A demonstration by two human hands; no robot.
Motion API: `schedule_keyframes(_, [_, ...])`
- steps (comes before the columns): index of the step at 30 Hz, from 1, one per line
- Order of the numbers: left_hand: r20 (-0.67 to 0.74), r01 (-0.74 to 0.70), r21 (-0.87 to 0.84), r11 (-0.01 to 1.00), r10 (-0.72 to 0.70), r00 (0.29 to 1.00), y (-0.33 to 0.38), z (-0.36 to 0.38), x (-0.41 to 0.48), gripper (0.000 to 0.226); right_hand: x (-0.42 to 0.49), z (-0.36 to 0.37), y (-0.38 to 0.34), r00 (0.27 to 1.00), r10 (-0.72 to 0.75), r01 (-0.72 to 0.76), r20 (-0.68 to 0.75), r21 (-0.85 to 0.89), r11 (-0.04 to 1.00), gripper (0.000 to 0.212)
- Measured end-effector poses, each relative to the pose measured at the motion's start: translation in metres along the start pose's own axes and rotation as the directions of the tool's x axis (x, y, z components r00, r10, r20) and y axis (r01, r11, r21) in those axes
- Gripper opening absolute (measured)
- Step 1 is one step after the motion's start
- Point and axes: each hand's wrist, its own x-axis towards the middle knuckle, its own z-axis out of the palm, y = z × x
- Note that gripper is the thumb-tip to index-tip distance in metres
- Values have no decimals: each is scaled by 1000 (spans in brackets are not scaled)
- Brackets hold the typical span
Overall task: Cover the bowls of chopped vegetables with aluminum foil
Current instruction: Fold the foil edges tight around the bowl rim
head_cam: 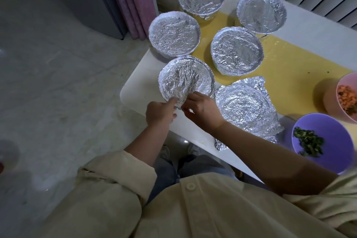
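Several foil-covered bowls stand on the white table [135,91]. The nearest one on the left, a foil-wrapped bowl [185,79], sits at the table's corner. My left hand [160,112] and my right hand [202,108] both pinch the foil's near edge at the bowl's rim. Just right of it is another bowl with loose foil [245,106], its corners sticking out unfolded. At the right edge, a purple bowl [326,141] holds chopped greens and a pink bowl [345,98] holds chopped orange pieces, both uncovered.
A yellow mat [289,67] lies under the bowls on the table. A small foil scrap [220,145] lies at the table's near edge. Purple curtain [133,2] and grey cabinet [87,0] stand beyond the left end. Floor lies to the left.
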Motion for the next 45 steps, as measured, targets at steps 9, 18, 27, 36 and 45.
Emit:
schedule_keyframes(9, [69,-13,83,996,7,998,0,2,0,22,-2,6,-3,1000,18,-18,25,-7,1000,16])
schedule_keyframes(18, [42,-113,236,965,106,993,-3,1,13,32,2,9,-8,998,63,-63,30,31,997,16])
schedule_keyframes(27, [86,-240,509,826,229,970,10,-11,9,23,-4,3,-7,990,4,-21,143,121,992,31])
schedule_keyframes(36, [121,-252,398,882,222,968,6,-16,8,30,-11,0,-4,994,82,-88,67,80,993,11])
schedule_keyframes(45, [108,-162,259,952,138,985,-9,-14,8,30,-8,5,-14,983,174,-180,50,160,971,17])
